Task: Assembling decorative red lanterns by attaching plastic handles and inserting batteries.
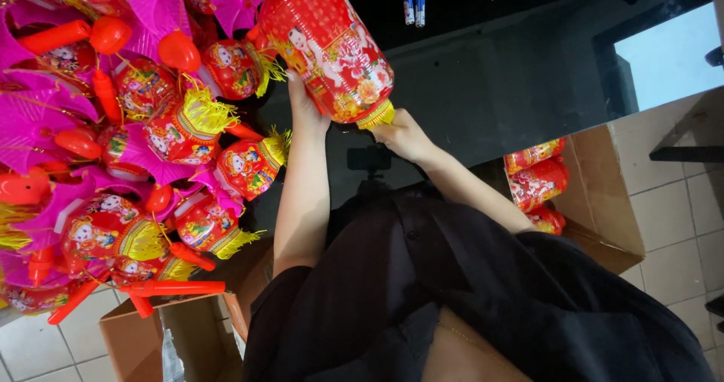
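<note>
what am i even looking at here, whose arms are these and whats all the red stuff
This is one picture from a camera worn on a person's head, looking down at their own arms and dark top. The left hand and right hand hold a red printed lantern with a yellow fringe over a black table. To the left lies a pile of similar lanterns with pink paper and red handles. Two small batteries lie on the table. A cardboard box on the right holds folded lanterns.

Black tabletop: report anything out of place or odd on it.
Two small batteries lie loose at the far edge of the black table, apart from everything else. The finished lanterns sit in an untidy heap at the left. Nothing looks spilled or broken.
</note>
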